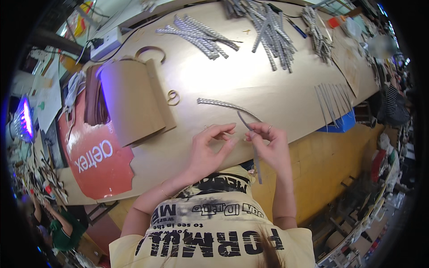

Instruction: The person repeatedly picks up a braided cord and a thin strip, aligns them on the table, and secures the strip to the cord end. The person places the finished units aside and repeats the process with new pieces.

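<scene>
My right hand (270, 143) pinches a thin flat grey strip (257, 163) between thumb and fingertips. One short end of the strip rises above the fingers; the longer end hangs down beyond the table's front edge. My left hand (210, 149) is just to the left, its thumb and fingers curved but apart, with nothing visible between them. Just beyond both hands, a silver-grey braided strip (223, 103) lies on the table, its right end running behind my right hand.
Piles of braided strips (275, 38) lie at the table's far side. Brown sheets (129, 100) stand on the left above a red printed sheet (98, 152). A tape roll (173, 98) sits beside them. Thin grey strips (333, 105) hang over the right edge by a blue box (342, 123).
</scene>
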A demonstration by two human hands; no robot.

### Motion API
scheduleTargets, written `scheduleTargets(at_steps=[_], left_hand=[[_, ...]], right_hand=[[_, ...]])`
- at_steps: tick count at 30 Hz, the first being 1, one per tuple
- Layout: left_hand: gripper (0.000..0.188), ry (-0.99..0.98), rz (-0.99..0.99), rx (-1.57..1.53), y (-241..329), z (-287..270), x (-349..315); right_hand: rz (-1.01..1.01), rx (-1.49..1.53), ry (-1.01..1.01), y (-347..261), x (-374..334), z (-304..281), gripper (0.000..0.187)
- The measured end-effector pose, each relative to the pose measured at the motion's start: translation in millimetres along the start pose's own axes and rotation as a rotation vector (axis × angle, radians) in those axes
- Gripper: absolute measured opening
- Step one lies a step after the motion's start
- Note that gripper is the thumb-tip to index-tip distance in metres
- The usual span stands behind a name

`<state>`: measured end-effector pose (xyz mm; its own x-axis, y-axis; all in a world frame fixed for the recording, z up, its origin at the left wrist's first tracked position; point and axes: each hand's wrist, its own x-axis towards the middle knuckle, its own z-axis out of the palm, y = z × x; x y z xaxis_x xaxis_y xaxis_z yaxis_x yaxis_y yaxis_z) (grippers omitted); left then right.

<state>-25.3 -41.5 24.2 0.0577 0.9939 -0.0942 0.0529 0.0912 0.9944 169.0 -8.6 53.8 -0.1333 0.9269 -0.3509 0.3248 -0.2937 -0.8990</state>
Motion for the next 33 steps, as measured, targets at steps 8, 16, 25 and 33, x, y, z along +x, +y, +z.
scheduleTargets(at_steps=[8,16,25,33], left_hand=[[0.027,0.020,-0.465,-0.478,-3.7,-26.8,13.2],[0.021,0.012,-0.302,-0.349,-11.1,-27.3,2.7],[0.044,0.334,0.153,0.680,-30.0,-38.7,21.4],[0.046,0.251,0.233,1.078,-51.4,-39.4,18.6]], right_hand=[[-0.755,-0.913,0.053,-11.9,-9.4,33.2,0.043],[-0.128,-0.145,-0.265,-21.6,5.0,27.6,0.033],[-0.089,-0.373,-0.096,-45.7,63.5,43.8,0.020],[-0.031,-0.522,-0.288,-27.8,108.0,76.5,0.030]])
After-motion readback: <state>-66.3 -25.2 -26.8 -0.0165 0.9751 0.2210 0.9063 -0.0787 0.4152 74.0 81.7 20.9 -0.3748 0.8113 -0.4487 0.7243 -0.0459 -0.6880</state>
